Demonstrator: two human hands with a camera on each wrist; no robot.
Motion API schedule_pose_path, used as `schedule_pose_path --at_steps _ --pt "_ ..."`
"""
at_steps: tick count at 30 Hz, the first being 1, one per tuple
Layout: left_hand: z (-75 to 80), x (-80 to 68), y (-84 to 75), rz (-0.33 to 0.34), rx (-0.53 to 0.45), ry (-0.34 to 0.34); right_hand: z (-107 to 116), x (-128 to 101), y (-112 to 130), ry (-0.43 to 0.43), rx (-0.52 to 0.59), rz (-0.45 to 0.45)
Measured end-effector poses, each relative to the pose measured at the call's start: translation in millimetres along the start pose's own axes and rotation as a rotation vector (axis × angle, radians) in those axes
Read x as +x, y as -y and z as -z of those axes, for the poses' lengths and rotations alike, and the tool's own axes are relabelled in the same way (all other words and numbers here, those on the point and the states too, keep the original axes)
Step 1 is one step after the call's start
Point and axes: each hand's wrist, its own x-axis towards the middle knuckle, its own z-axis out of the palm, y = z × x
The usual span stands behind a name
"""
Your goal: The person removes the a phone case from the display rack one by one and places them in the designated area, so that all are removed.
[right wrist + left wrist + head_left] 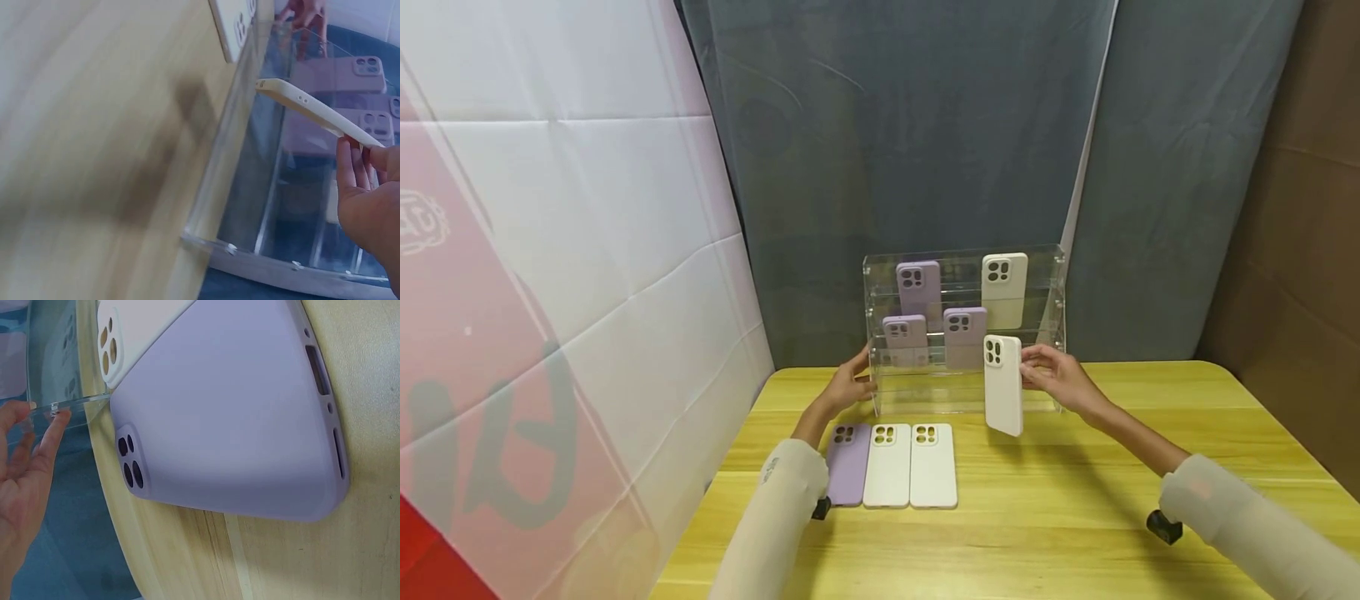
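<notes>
A white phone case (pixel 1003 387) is pinched at its right edge by my right hand (pixel 1060 379), tilted in front of the lower right of a clear acrylic display stand (pixel 925 402). In the right wrist view, thumb and fingers grip one side of this case (pixel 312 111). My left hand (pixel 844 387) holds the left side panel of the stand, its fingertips at the panel edge in the left wrist view. Standing on the tiers are a purple case (pixel 919 287), another white case (pixel 1004 292) and two lower purple cases, including one (pixel 965 337) near the middle.
In front of the stand, a purple case (pixel 847 467) and two white cases, the nearer-right one (pixel 933 467) included, lie side by side on the wooden table (pixel 1037 533). A grey curtain (pixel 910 150) hangs behind, and a white printed sheet (pixel 587 183) at left.
</notes>
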Motion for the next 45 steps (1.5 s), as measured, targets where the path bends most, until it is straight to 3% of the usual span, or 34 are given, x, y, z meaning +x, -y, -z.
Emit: schedule_pose_path --at_steps 11,16,31,45 --pt "-1.9 -2.1 5.2 0.004 -0.011 -0.008 -27.8 -18.8 -31.0 0.109 0.206 -0.092" --pt "-3.2 -2.0 3.2 0.011 -0.018 -0.002 -35.7 -27.8 -41.9 0.159 0.252 -0.093" --pt "-4.8 -2.5 2.3 0.017 -0.037 0.014 -52.1 -39.3 -71.4 0.166 0.326 -0.182" --pt "0.3 -3.7 -3.3 -0.051 -0.050 0.024 -51.1 -37.5 -75.0 0.305 0.342 -0.273"
